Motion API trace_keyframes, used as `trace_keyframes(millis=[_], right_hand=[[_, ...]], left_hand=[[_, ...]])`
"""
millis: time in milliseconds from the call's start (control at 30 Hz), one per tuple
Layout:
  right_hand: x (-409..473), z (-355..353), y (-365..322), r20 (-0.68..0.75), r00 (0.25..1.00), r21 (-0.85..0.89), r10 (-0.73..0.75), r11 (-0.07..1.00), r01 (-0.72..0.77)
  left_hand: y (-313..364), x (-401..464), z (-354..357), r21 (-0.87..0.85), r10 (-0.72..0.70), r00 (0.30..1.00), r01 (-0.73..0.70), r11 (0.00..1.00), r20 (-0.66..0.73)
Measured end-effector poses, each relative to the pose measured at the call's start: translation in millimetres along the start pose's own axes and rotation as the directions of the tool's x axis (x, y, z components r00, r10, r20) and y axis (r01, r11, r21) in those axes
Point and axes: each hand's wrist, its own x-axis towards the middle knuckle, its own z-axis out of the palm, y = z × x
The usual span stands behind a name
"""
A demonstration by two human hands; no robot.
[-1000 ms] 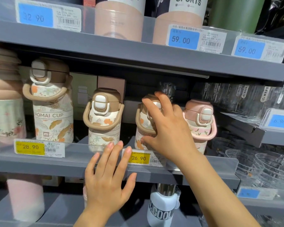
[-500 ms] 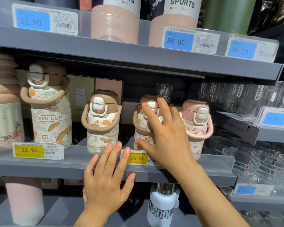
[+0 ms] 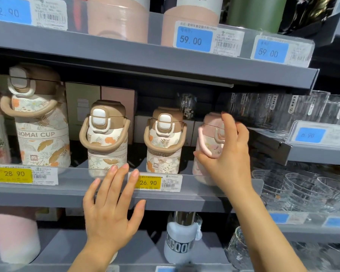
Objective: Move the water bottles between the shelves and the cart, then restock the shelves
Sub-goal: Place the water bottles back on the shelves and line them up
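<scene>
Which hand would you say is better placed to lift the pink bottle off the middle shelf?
The right hand: its fingers already curl around the pink bottle. The left hand lies open, lower, against the shelf edge.

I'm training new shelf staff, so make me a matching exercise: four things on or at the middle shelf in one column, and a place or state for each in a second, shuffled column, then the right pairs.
Column one:
1. large brown-lidded bottle
2. pink bottle
3. left hand
4. yellow 26.90 price tag

Column two:
A. gripped by the right hand
B. stuck on the clear shelf lip, below the second small brown-lidded bottle
C. open, fingers spread at the shelf edge
D. standing above the 28.90 tag

Pairs: 1-D, 2-A, 3-C, 4-B
</scene>
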Motion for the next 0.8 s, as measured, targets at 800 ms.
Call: trace_keyframes(millis=[800], right_hand=[[-72.4, 6.4, 23.4, -0.193, 0.960, 0.027, -0.203, 0.977, 0.212]], left_hand=[[3.6, -3.1, 6.5, 0.084, -0.010, 0.999, 0.014, 0.996, -0.044]])
